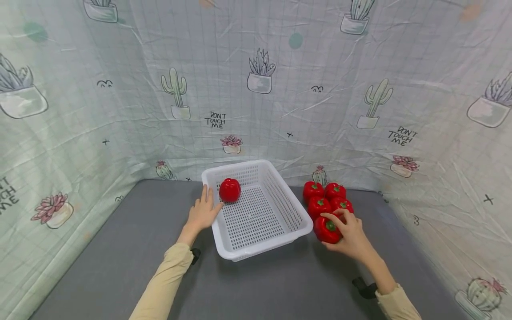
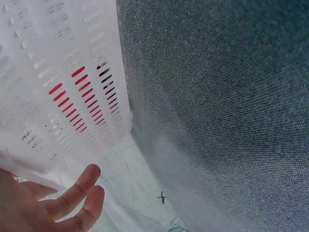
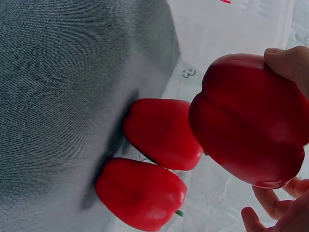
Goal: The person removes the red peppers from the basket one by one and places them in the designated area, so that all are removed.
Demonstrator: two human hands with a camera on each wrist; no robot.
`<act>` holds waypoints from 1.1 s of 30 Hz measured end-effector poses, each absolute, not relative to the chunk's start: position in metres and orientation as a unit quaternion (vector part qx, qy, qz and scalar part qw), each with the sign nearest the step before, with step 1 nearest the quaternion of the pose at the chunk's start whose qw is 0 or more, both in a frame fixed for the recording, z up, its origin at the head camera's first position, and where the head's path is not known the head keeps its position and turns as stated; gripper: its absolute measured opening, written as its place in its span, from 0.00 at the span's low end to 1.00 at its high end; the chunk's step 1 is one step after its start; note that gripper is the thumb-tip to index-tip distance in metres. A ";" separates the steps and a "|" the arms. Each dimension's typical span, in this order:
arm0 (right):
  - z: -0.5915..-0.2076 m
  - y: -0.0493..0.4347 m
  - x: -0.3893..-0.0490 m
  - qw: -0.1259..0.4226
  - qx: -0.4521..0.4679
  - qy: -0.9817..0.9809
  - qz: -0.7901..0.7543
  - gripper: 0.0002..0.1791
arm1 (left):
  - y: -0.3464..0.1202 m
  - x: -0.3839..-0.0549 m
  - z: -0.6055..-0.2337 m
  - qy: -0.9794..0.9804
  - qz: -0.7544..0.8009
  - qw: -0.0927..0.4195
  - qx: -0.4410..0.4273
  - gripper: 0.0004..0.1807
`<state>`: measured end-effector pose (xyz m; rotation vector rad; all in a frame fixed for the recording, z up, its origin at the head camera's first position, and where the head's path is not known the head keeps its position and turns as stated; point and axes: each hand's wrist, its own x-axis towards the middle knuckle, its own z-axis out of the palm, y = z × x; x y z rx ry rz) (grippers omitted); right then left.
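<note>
My right hand [image 1: 352, 235] holds a red bell pepper [image 1: 326, 230] between thumb and fingers, with its green stem facing up. The right wrist view shows this bell pepper [image 3: 248, 121] raised above the table. Several more red bell peppers [image 1: 318, 207] stand grouped just behind it. A white perforated plastic basket [image 1: 272, 242] sits tilted in the middle, with one red bell pepper [image 1: 230, 190] in its far left corner. At the basket's left rim rests my left hand [image 1: 202, 212], its fingers extended and thumb over the edge. Red shows through the slots of the basket wall [image 2: 108, 130].
A dark grey cloth [image 1: 120, 249] covers the table. Behind and at both sides hangs a pale curtain [image 1: 280, 111] printed with potted cacti. A black strap [image 1: 364, 288] is at the right wrist, and another strap [image 1: 195, 256] is at the left.
</note>
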<state>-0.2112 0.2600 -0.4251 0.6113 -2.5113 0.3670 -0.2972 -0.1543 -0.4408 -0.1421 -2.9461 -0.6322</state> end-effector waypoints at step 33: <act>-0.446 0.262 -0.240 0.128 0.229 -0.960 0.091 0.45 | -0.154 -0.296 -0.440 -0.975 -0.209 0.058 -0.051 0.40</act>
